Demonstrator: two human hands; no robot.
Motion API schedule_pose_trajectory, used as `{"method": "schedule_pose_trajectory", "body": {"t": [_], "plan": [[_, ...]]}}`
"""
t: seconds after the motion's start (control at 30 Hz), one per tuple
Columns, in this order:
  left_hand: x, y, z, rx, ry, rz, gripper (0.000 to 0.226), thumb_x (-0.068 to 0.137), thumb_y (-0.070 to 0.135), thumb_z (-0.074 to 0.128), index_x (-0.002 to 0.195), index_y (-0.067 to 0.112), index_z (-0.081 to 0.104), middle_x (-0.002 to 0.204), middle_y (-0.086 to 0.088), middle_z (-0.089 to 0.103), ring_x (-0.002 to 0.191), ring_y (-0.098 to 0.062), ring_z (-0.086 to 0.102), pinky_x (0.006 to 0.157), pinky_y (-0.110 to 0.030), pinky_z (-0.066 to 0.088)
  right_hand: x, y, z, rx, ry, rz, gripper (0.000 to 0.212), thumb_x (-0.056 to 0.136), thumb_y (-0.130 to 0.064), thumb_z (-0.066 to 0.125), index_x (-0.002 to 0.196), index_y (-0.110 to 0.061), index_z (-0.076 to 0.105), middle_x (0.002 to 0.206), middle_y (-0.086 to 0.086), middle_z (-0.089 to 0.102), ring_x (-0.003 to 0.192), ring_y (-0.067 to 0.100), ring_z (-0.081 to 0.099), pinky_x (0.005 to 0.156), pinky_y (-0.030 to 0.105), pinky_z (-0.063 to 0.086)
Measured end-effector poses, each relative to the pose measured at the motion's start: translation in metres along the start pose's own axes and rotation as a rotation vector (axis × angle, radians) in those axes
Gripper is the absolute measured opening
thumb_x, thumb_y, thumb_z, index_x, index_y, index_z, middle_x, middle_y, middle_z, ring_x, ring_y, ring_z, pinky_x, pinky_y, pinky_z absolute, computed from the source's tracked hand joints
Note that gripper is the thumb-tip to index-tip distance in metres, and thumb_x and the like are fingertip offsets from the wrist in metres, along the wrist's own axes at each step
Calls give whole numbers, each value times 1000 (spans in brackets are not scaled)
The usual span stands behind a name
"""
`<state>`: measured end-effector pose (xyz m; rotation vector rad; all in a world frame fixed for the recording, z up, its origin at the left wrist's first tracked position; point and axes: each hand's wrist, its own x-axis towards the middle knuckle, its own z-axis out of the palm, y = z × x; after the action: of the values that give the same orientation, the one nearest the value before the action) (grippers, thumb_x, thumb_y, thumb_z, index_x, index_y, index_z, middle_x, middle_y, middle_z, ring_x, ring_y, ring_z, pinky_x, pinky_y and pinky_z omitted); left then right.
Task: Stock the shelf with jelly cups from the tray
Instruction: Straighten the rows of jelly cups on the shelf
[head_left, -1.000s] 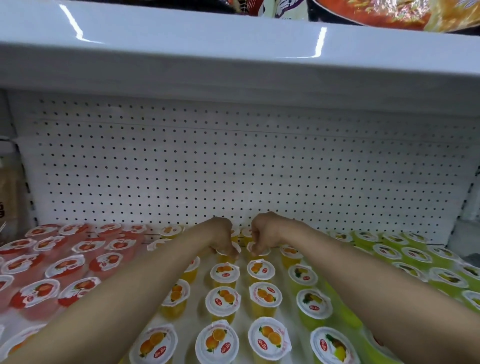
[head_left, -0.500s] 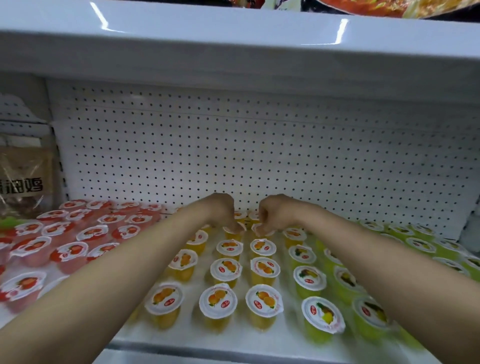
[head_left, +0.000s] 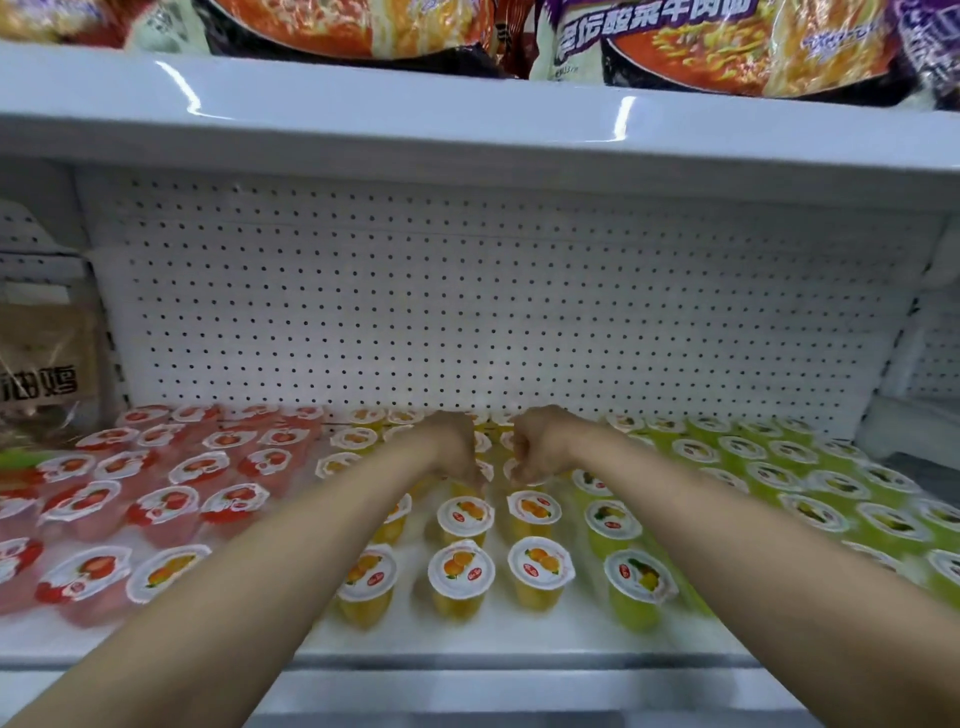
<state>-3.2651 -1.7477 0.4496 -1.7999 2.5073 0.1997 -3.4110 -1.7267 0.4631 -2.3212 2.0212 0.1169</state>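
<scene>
Rows of jelly cups stand on the white shelf (head_left: 498, 636): red ones (head_left: 169, 506) on the left, orange ones (head_left: 461, 569) in the middle, green ones (head_left: 638, 574) on the right. Both my arms reach in over the orange rows. My left hand (head_left: 453, 448) and my right hand (head_left: 540, 446) hang side by side, knuckles up, fingers curled down. Each pinches the top of an orange jelly cup in the middle rows; the fingertips are partly hidden. The tray is out of view.
A white pegboard wall (head_left: 493, 312) closes the back. The shelf above (head_left: 467, 124) carries noodle packets (head_left: 727, 41). A brown bag (head_left: 47, 358) stands in the bay at far left. A bare strip of shelf runs along the front edge.
The view has pulled back and tipped up, so the upper shelf's packets and the shelf's front edge now show. Both hands stay together over the orange rows, slightly nearer the front.
</scene>
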Motion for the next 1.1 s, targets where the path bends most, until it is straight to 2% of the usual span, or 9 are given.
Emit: {"method": "schedule_pose_trajectory", "body": {"t": [0.1, 0.27, 0.37, 0.47, 0.6, 0.73, 0.83, 0.93, 1.1], "plan": [[0, -1, 1, -47, 28, -2, 52, 78, 47, 77, 112, 9, 64, 112, -7, 67, 103, -25, 62, 77, -29, 46, -3, -3, 2, 6, 38, 13, 36, 80, -37, 77, 106, -14, 66, 106, 5, 66, 94, 22, 61, 72, 26, 44], [-5, -5, 6, -123, 62, -2, 55, 78, 46, 78, 115, 8, 62, 116, -8, 66, 107, -25, 61, 80, -30, 46, -19, -2, 2, 74, 91, 38, 32, 84, -37, 74, 105, -15, 65, 105, 4, 64, 95, 22, 61, 74, 28, 48], [-19, -9, 3, -173, 125, 10, 58, 78, 48, 77, 115, 6, 60, 108, -8, 65, 106, -27, 61, 79, -34, 47, -36, 1, -6, 127, 148, 31, 40, 84, -39, 74, 111, -12, 65, 110, 5, 66, 100, 23, 62, 79, 32, 50], [-37, -10, -2, -179, 160, 38, 53, 78, 49, 77, 109, 9, 60, 96, -3, 59, 92, -22, 57, 69, -29, 40, -51, -1, -12, 127, 84, 10, 40, 81, -43, 78, 108, -14, 68, 108, 3, 68, 96, 20, 62, 74, 29, 49], [-54, -5, 3, -154, 31, 69, 49, 74, 51, 78, 98, 10, 64, 96, -8, 69, 85, -24, 61, 65, -28, 41, -63, -10, -6, 65, -24, -7, 39, 77, -46, 80, 100, -17, 69, 101, 1, 69, 95, 21, 64, 74, 28, 48], [-64, 1, 7, -143, -46, 59, 47, 73, 51, 79, 93, 10, 67, 83, -4, 67, 74, -22, 59, 60, -26, 41, -69, -15, 3, 46, -17, 6, 38, 78, -41, 79, 102, -13, 71, 103, 4, 70, 97, 22, 65, 76, 29, 51], [-67, 6, 8, -105, -50, 54, 49, 75, 51, 77, 98, 9, 72, 92, -6, 73, 79, -21, 62, 61, -25, 43, -72, -17, 4, 41, -4, 26, 35, 80, -38, 78, 103, -12, 71, 103, 4, 70, 94, 21, 65, 71, 27, 48], [-67, 8, 10, -94, -16, 57, 48, 76, 51, 77, 100, 10, 72, 102, -5, 73, 96, -22, 66, 69, -27, 45, -73, -18, 5, 51, -14, 38, 36, 81, -36, 78, 106, -11, 71, 103, 5, 72, 87, 21, 66, 66, 25, 46], [-64, 8, 12, -112, 19, 45, 49, 78, 51, 75, 102, 8, 72, 103, -8, 72, 99, -24, 65, 72, -29, 46, -74, -17, 5, 66, -11, 45, 40, 81, -35, 79, 110, -10, 70, 108, 5, 71, 95, 22, 68, 69, 25, 47]]}}
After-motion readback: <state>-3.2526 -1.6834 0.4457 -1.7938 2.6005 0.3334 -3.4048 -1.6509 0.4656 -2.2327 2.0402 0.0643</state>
